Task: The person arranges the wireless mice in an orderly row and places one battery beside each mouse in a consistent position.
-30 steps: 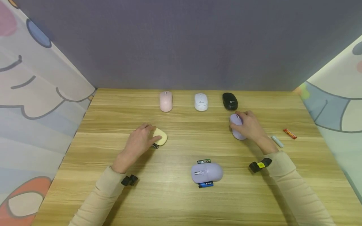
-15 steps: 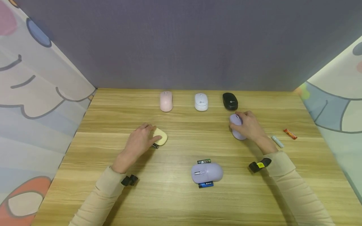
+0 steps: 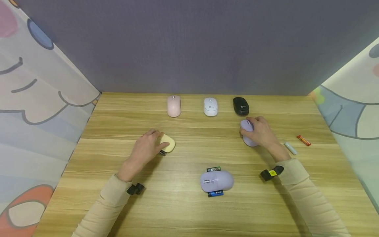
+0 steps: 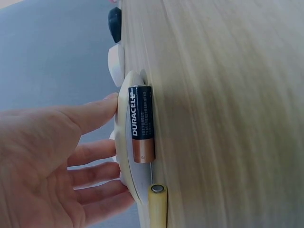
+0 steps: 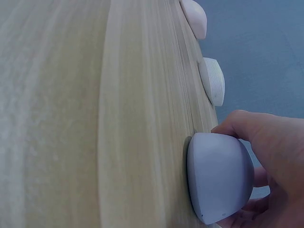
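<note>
My left hand holds a pale yellow computer mouse on the table, thumb and fingers spread round its shell. Beside that mouse lies a black-and-copper Duracell battery, and a yellow battery sits near its end in the left wrist view. My right hand grips a lavender mouse, thumb on its left side and fingers at its far side. The right palm and fingers partly cover this mouse in the head view.
Along the back stand a pink mouse, a white mouse and a black mouse. A second lavender mouse lies in front between a green-black battery and a blue battery. To the right lie a pale battery and a red battery.
</note>
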{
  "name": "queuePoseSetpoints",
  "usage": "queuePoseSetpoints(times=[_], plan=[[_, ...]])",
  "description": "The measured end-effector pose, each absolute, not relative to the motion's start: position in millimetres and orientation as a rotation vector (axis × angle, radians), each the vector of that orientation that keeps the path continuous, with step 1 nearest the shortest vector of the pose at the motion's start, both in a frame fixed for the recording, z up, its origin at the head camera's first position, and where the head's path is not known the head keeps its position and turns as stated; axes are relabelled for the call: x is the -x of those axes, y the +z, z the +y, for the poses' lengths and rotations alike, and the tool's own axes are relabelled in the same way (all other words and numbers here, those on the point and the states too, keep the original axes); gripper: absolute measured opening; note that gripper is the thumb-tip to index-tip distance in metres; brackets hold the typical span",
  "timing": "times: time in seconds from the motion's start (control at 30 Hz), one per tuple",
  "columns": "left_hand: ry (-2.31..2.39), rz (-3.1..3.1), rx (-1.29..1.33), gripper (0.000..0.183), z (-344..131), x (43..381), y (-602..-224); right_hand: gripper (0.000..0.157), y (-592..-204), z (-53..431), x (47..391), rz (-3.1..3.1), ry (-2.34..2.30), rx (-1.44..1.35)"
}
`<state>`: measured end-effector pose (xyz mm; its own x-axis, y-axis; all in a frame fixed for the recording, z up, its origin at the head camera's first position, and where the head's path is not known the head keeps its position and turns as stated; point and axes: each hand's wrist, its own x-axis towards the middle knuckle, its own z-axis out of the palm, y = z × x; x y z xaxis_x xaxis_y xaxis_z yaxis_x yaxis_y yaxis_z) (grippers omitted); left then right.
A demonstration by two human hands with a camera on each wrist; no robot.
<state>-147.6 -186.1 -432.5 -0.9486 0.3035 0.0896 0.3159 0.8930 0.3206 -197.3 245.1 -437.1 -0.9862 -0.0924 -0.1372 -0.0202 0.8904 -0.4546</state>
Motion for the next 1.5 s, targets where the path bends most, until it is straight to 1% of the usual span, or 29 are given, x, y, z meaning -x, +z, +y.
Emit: queuePoseSetpoints(times=[0.8,1.1,1.2,1.5], plan=[[-0.508,-3.015,0.492,0.053,-185.9,146.8,-431.3,0.071,-438.3,243.8,194.1,2.935,-0.692,0.105],[-0.511,-3.023,0.488,0.053,-185.3,146.5,-430.9,0.083,-437.0,245.4,189.1,2.92,-0.734,0.1],[-0.51,-3.027,0.486,0.053,-185.5,146.5,-431.5,0.084,-435.9,246.4,186.4,2.928,-0.75,0.108],[-0.5,-3.008,0.488,0.053,-186.4,146.7,-433.5,0.078,-434.0,248.3,180.6,2.977,-0.795,0.184]])
